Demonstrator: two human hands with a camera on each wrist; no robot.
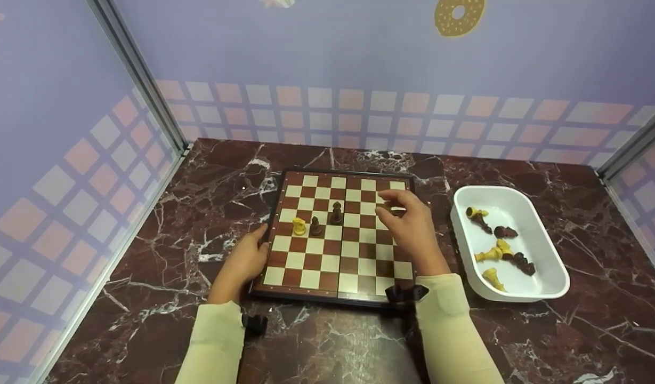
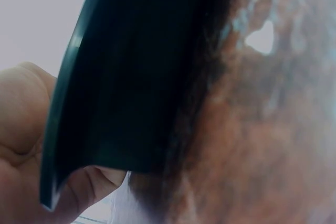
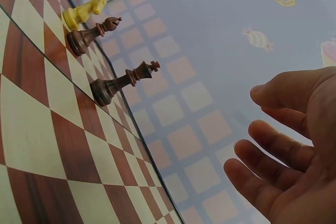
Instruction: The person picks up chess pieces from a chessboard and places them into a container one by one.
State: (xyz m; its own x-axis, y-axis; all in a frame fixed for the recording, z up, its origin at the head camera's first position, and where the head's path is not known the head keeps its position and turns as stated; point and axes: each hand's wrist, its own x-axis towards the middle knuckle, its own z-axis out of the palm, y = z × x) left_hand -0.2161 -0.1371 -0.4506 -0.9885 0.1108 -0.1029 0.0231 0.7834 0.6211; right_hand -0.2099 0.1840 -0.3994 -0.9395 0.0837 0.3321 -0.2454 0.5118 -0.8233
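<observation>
A brown-and-cream chessboard (image 1: 367,250) lies between the two hands. My left hand (image 1: 243,260) rests at its left edge; in the left wrist view, the board's dark side (image 2: 136,77) covers part of the hand (image 2: 21,124). My right hand (image 1: 411,226) hovers over the right half, thumb and fingers apart, holding nothing. Upright on the left half are a yellow knight (image 1: 299,226), a dark brown bishop (image 1: 316,226) and a dark brown king (image 1: 336,213). The right wrist view shows the king (image 3: 123,82) nearest, with the bare right hand (image 3: 294,145) away from it.
Right of the board stands a white tub (image 1: 551,256) with several yellow and dark chess pieces lying in it. Everything rests on a dark red marbled table (image 1: 327,346). Purple printed panels (image 1: 327,48) wall the table at the back and sides.
</observation>
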